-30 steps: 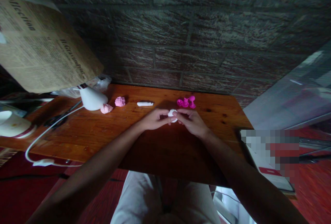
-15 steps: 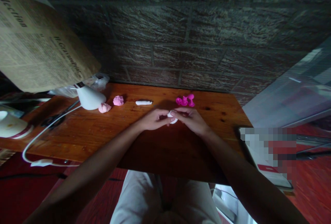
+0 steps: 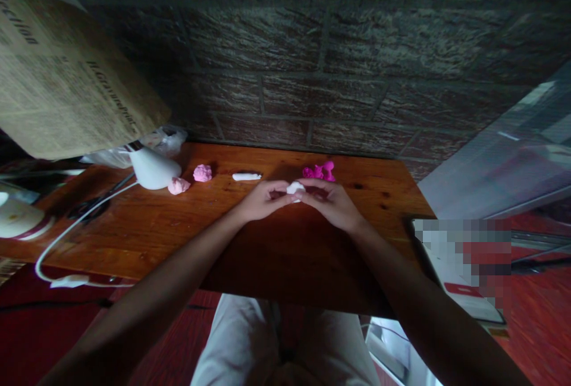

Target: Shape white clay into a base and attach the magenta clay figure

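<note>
Between my fingertips is a small lump of white modelling clay (image 3: pixel 295 188). My left hand (image 3: pixel 264 200) pinches it from the left, and my right hand (image 3: pixel 329 203) closes on it from the right, both thumbs on the near side. Beyond my left hand lies a white roll of clay (image 3: pixel 247 176) on the wooden table (image 3: pixel 169 225). Several bright magenta clay pieces (image 3: pixel 319 172) sit in a cluster just past my right hand. Farther left are a ruffled pink clay ball (image 3: pixel 202 173) and a paler pink lump (image 3: pixel 179 185).
A lamp with a white base (image 3: pixel 155 169) and newsprint-patterned shade (image 3: pixel 80 77) stands at the left, its white cord (image 3: pixel 66 237) hanging over the front edge. A paper cup (image 3: pixel 20 216) lies at far left. The brick wall (image 3: pixel 289 47) borders the table's back.
Both hands have turned the white clay lump and raised it slightly, so more of its top shows between the fingers. The things on the table have stayed in place.
</note>
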{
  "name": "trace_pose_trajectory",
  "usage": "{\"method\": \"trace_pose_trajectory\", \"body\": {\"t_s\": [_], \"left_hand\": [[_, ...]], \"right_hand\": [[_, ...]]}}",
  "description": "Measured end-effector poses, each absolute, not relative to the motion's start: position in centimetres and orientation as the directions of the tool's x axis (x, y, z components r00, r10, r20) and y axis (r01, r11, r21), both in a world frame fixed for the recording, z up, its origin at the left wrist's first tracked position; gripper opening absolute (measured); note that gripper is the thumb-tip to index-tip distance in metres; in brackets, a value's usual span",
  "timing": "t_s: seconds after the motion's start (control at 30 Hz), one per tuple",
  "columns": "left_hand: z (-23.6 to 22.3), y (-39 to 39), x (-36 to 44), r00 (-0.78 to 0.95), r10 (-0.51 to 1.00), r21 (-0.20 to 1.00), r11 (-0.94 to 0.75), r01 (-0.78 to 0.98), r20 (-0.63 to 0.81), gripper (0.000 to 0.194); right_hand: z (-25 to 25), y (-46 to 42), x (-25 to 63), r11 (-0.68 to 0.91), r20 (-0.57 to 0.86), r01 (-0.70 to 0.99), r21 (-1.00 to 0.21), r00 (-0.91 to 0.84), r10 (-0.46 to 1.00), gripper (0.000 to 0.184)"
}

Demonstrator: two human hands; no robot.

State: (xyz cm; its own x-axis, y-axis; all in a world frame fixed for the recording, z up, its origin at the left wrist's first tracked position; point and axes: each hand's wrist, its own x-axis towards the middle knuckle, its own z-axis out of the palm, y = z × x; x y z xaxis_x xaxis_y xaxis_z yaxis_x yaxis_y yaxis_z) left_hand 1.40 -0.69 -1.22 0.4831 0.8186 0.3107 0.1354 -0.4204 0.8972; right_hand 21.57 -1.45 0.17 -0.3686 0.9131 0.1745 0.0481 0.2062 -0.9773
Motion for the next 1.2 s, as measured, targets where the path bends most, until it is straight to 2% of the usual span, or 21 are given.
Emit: {"method": "trace_pose_trajectory", "body": {"t_s": [0.17, 0.4, 0.6, 0.83, 1.2], "left_hand": [[-0.9, -0.6, 1.4, 0.434, 0.862, 0.940, -0.330, 0.084, 0.263, 0.036], [-0.5, -0.7, 1.4, 0.400, 0.877, 0.945, -0.320, 0.071, 0.267, 0.038], [-0.9, -0.7, 1.1, 0.425, 0.873, 0.953, -0.296, 0.068, 0.241, 0.038], [-1.3, -0.6, 0.9, 0.438, 0.868, 0.945, -0.309, 0.111, 0.232, 0.036], [-0.9, -0.5, 1.2, 0.457, 0.856, 0.933, -0.334, 0.132, 0.241, 0.035]], "right_hand": [[0.5, -1.2, 22.0, 0.166, 0.157, -0.007, -0.986, -0.372, 0.915, 0.028], [0.3, -1.2, 22.0, 0.100, 0.102, -0.024, -0.995, -0.346, 0.933, 0.031], [0.3, -1.2, 21.8, -0.015, 0.022, -0.093, -0.996, -0.386, 0.922, 0.027], [-0.3, -1.4, 21.4, -0.136, -0.076, -0.124, -0.983, -0.402, 0.912, 0.032], [-0.2, -1.3, 21.5, 0.048, 0.060, -0.041, -0.998, -0.376, 0.925, 0.034]]}}
